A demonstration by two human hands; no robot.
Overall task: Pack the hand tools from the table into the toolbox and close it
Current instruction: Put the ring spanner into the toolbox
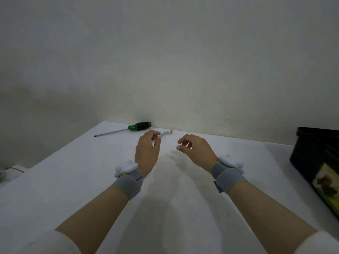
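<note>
Green-handled screwdriver (135,127) flat by the wall, silver wrench (167,132) right of it, black toolbox (315,153) far right

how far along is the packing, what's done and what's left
Done: cannot tell, the black toolbox at the right edge of the table hides its inside. In hand: the left hand pinches a small silver tool near the wall; the right hand is empty. Left: that tool and the green-handled screwdriver lying on the table, then closing the box.

Left hand (146,151) pinching small metal tool (167,132), right hand (196,149) loosely curled, screwdriver (128,128) beyond, toolbox (315,158) at right
</note>
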